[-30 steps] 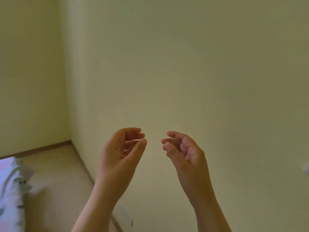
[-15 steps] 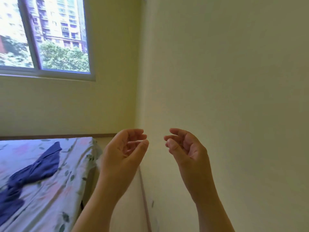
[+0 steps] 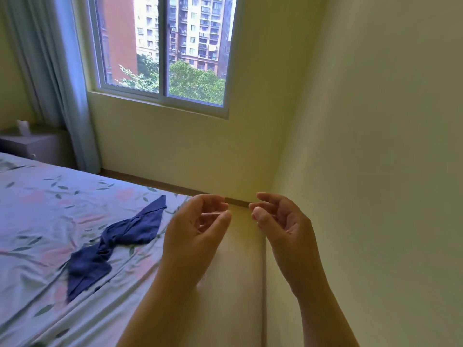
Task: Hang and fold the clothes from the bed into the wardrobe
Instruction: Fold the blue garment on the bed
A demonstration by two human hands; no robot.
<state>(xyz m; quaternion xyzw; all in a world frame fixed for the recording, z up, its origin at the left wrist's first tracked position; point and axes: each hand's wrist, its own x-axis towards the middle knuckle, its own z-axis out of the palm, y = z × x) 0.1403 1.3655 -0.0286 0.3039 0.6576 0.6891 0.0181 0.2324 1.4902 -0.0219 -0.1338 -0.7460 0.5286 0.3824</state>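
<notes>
Your left hand (image 3: pixel 193 236) and right hand (image 3: pixel 283 226) hover close together, palms facing, fingers loosely curled around nothing. The navy garment (image 3: pixel 117 241) lies on the floral bed (image 3: pixel 37 209), near your left hand on its left, twisted tight at its middle. It looks thin, soft and light, so it will likely hang limp and stay tangled. Pinch the wider end nearest you at two corners and shake it flat. What kind of garment it is, I cannot tell.

Left hand (image 3: pixel 190 234) and right hand (image 3: pixel 283 226) raised empty, fingers loosely curled, beside floral-sheeted bed (image 3: pixel 37 221). Crumpled navy-blue cloth garment (image 3: pixel 117 241) lies on bed, left of hands. White-framed sliding window (image 3: pixel 162 48) beyond bed.
</notes>
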